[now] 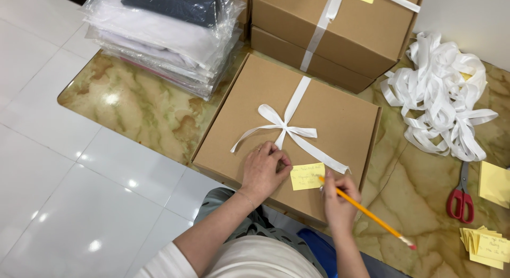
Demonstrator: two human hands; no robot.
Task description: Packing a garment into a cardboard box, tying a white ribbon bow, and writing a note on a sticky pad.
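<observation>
A marbled green-and-tan counter (133,110) is standing over a white tiled floor (48,166), and a flat cardboard box (340,118) tied with a white ribbon bow (284,128) is lying on it. The left hand (263,169) is pressing down on the lid beside a yellow sticky note (307,176), fingers loosely curled. The right hand (339,201) is pinching a yellow pencil (366,213), its tip touching the note. Red-handled scissors (461,195) are lying to the right, near a heap of loose ribbon (441,92).

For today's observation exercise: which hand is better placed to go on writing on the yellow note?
Right. The right hand holds the pencil with its tip on the yellow note; the left hand lies flat on the box, probably steadying it.
</observation>
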